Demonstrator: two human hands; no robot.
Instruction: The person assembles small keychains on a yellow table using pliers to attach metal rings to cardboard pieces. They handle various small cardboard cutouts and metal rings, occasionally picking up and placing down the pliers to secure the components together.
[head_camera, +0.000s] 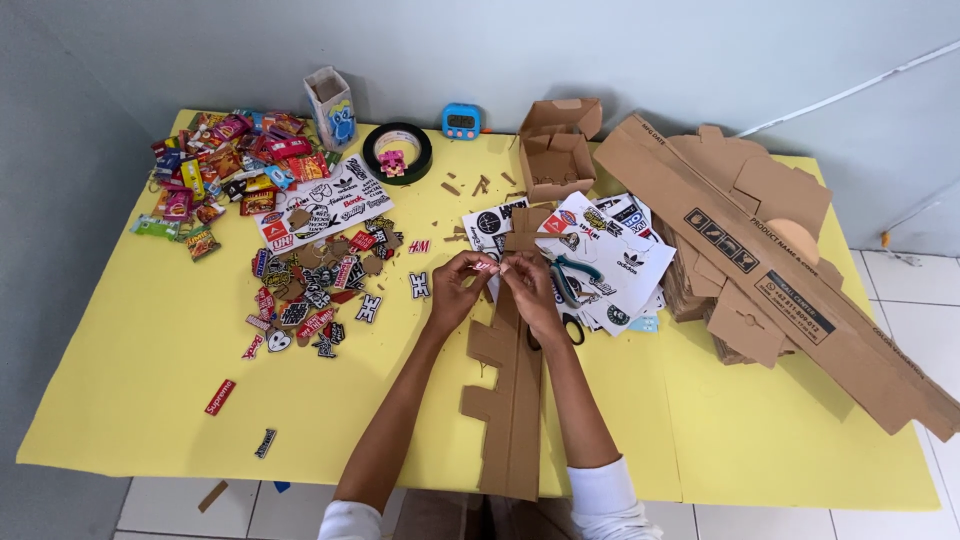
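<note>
Both hands meet over the far end of a long cardboard strip (510, 390), which lies on the yellow worktop (140, 400) with its long axis running from the person's body straight away. The left hand (458, 290) and right hand (528, 288) pinch a small sticker (486, 266) between their fingers, thumbs and forefingers pressed together on it, directly above the strip's far end. Neither hand is clearly nearer. Just right of the strip lie scissors (572, 300) on sticker sheets (610, 262). Beyond the strip, a small open cardboard box (556, 150) looks empty; further left, a little upright carton (331, 105) stands open, contents not visible.
</note>
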